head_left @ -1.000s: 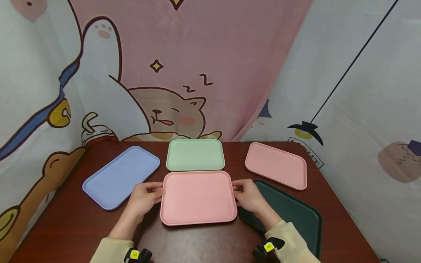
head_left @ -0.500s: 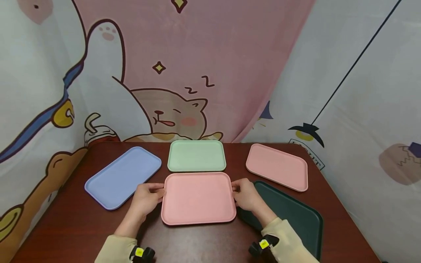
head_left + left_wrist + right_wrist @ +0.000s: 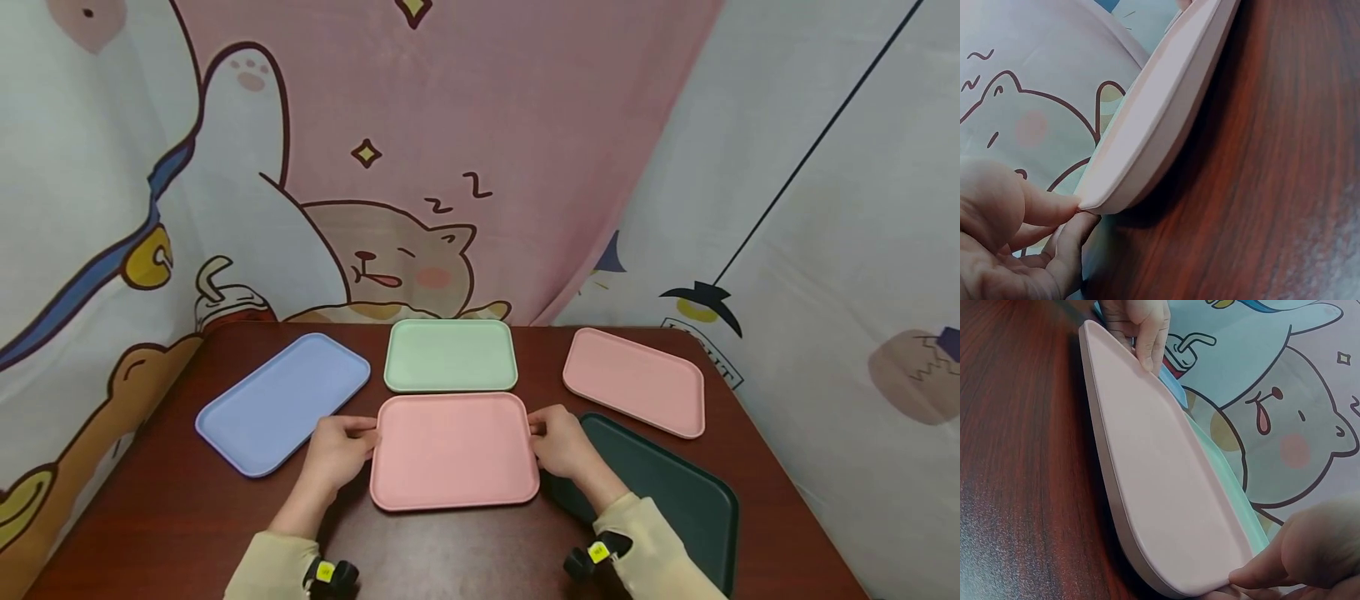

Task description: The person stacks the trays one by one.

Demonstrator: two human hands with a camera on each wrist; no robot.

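A pink tray is held between my two hands at the middle of the table. My left hand pinches its left short side, thumb on top and fingers beneath in the left wrist view. On the right short side, my right hand grips the rim, its thumb over the edge. A dark shadow lies under the tray; whether its base touches the table I cannot tell. Directly behind it lies a green tray. A blue tray lies angled beyond my left hand.
At the back right of the brown table lies another pink tray. A dark green tray sits under and beside my right forearm. A cartoon-printed cloth hangs behind the table.
Both wrists have drawn slightly inward, with the hands still on the pink tray's sides. The tray appears a little smaller and has barely moved. The head view has shifted slightly.
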